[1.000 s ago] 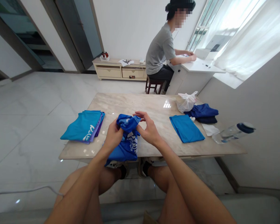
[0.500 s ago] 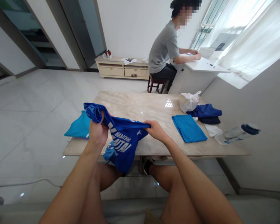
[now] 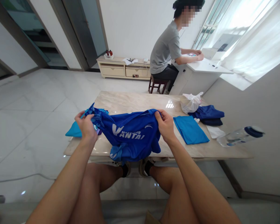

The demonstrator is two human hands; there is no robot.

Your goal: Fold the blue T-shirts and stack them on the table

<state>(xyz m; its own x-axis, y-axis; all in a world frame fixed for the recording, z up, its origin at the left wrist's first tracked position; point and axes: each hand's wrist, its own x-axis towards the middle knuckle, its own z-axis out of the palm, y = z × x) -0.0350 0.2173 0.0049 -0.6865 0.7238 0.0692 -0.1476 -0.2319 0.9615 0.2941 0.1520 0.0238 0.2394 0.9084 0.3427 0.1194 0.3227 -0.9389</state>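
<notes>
A blue sports shirt [image 3: 135,127] with white lettering hangs between my hands, bunched and sagging over the near edge of the marble table [image 3: 140,101]. My left hand [image 3: 87,126] pinches its patterned end on the left. On the other side, my right hand [image 3: 164,124] grips the shirt's upper corner, thumb on top. Behind my left hand lies a light-blue cloth [image 3: 73,130], partly covered by the hand and the shirt. To the right of my right hand, a folded light-blue garment [image 3: 191,130] rests flat on the table.
At the table's right stand a white plastic bag [image 3: 191,102], dark-blue folded clothes [image 3: 207,113], a white tissue [image 3: 215,131] and a clear water bottle [image 3: 241,136]. Beyond, a person [image 3: 165,49] sits on a stool at a white desk [image 3: 207,67]. A low cabinet [image 3: 121,70] lines the wall.
My hands have moved apart, the left one outward and the right one slightly right and up. The shirt is spread wider, its lettering more level, and its lower end has risen.
</notes>
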